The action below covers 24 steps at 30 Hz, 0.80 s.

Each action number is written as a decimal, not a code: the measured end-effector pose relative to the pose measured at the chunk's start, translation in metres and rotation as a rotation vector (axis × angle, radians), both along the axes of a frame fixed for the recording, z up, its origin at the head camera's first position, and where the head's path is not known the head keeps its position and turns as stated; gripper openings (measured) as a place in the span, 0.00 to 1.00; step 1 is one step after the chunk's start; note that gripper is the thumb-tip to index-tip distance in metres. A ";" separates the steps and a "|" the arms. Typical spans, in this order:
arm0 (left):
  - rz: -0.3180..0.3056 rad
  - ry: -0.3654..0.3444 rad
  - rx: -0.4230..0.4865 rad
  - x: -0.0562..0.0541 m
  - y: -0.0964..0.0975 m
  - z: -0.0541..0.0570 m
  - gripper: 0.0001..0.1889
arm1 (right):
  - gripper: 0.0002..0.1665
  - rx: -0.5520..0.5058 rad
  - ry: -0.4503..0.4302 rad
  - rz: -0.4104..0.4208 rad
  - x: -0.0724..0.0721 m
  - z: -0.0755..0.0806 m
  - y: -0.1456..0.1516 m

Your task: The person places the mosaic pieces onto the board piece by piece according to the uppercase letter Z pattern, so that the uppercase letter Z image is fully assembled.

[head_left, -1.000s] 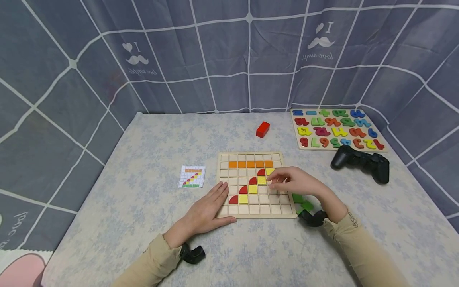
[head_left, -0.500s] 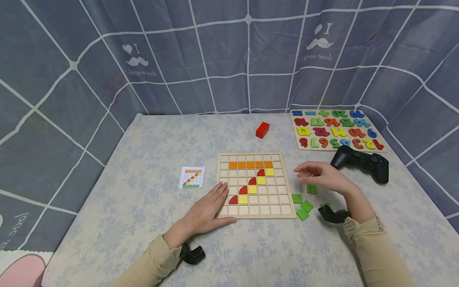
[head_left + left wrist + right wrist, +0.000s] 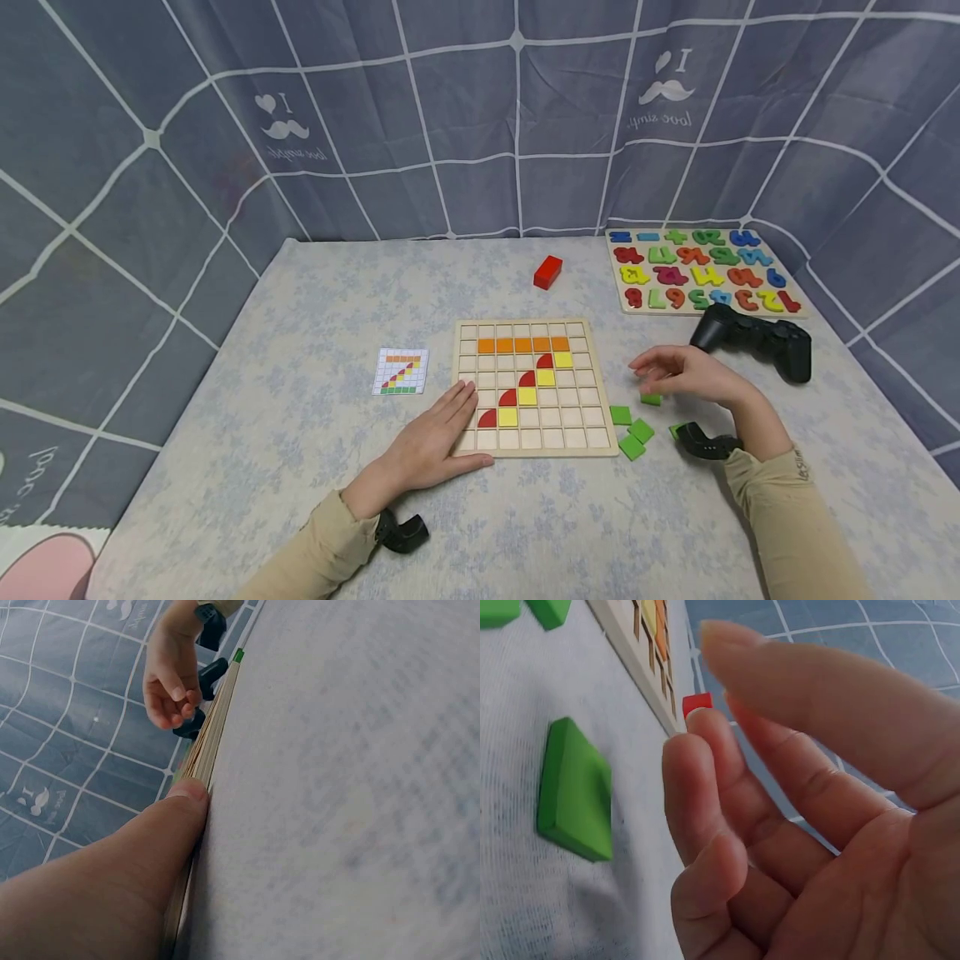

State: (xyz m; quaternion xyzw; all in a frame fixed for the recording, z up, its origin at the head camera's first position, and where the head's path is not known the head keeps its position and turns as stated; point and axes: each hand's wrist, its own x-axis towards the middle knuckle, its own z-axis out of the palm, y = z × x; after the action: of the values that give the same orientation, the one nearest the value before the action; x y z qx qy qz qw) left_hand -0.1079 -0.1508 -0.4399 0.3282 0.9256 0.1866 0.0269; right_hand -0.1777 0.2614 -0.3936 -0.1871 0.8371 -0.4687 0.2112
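Note:
A wooden grid board (image 3: 555,417) lies mid-table, bearing a row of orange squares (image 3: 522,345) and a diagonal of red quarter-circle pieces (image 3: 508,398) and yellow squares (image 3: 527,397). My left hand (image 3: 427,442) rests flat on its lower left corner; in the left wrist view the thumb (image 3: 187,793) lies along the board's edge. To the right of the board my right hand (image 3: 693,373) hovers with loosely bent fingers and nothing in them. Just below it is a green square tile (image 3: 577,791). Several more green tiles (image 3: 632,447) lie beside the board's lower right corner.
Left of the board is a small pattern card (image 3: 401,372). Behind it sits a red block (image 3: 548,272). A number puzzle board (image 3: 705,275) and a black game controller (image 3: 752,340) occupy the back right. A grey checked curtain (image 3: 450,117) surrounds the table.
My right hand has moved right, from over the board's yellow squares to above the green tiles, uncovering the top yellow square. The left hand has stayed in place.

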 end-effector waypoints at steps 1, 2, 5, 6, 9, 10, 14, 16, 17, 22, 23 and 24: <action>-0.001 0.002 0.000 0.000 0.000 0.000 0.48 | 0.24 0.010 0.000 -0.004 0.000 -0.001 0.001; -0.001 0.003 -0.001 0.000 0.000 0.000 0.48 | 0.24 0.019 0.000 -0.008 0.000 -0.001 0.001; 0.001 0.001 -0.003 0.000 0.000 0.000 0.48 | 0.24 0.039 -0.001 -0.015 -0.001 -0.003 0.003; 0.002 -0.002 -0.003 0.000 0.000 0.000 0.48 | 0.24 0.047 0.000 -0.013 -0.001 -0.003 0.004; 0.004 -0.010 -0.003 0.000 0.000 0.000 0.48 | 0.24 0.061 -0.002 0.001 -0.002 -0.006 0.005; 0.004 -0.011 -0.004 0.000 0.000 0.000 0.48 | 0.24 0.061 -0.004 0.005 -0.002 -0.007 0.006; 0.003 -0.010 -0.003 0.000 0.000 0.000 0.48 | 0.25 0.067 0.007 0.025 -0.002 -0.010 0.007; 0.003 -0.008 -0.001 0.000 0.000 0.000 0.48 | 0.25 0.073 0.014 0.025 -0.002 -0.011 0.008; 0.003 -0.008 0.000 0.000 0.000 0.000 0.48 | 0.25 0.078 0.016 0.023 -0.002 -0.011 0.008; 0.001 -0.002 -0.001 0.000 0.000 -0.001 0.48 | 0.26 0.102 0.001 0.003 -0.002 -0.012 0.007; 0.001 -0.001 -0.001 0.000 0.000 -0.001 0.48 | 0.26 0.107 -0.006 -0.002 -0.003 -0.012 0.007; 0.000 0.000 -0.001 0.000 0.000 -0.001 0.48 | 0.26 0.112 -0.005 -0.001 -0.003 -0.012 0.007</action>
State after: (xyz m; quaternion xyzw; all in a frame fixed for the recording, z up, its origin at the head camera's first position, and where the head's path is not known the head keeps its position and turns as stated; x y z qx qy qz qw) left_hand -0.1084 -0.1510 -0.4410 0.3280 0.9258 0.1860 0.0273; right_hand -0.1804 0.2686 -0.4057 -0.1734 0.8615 -0.4219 0.2231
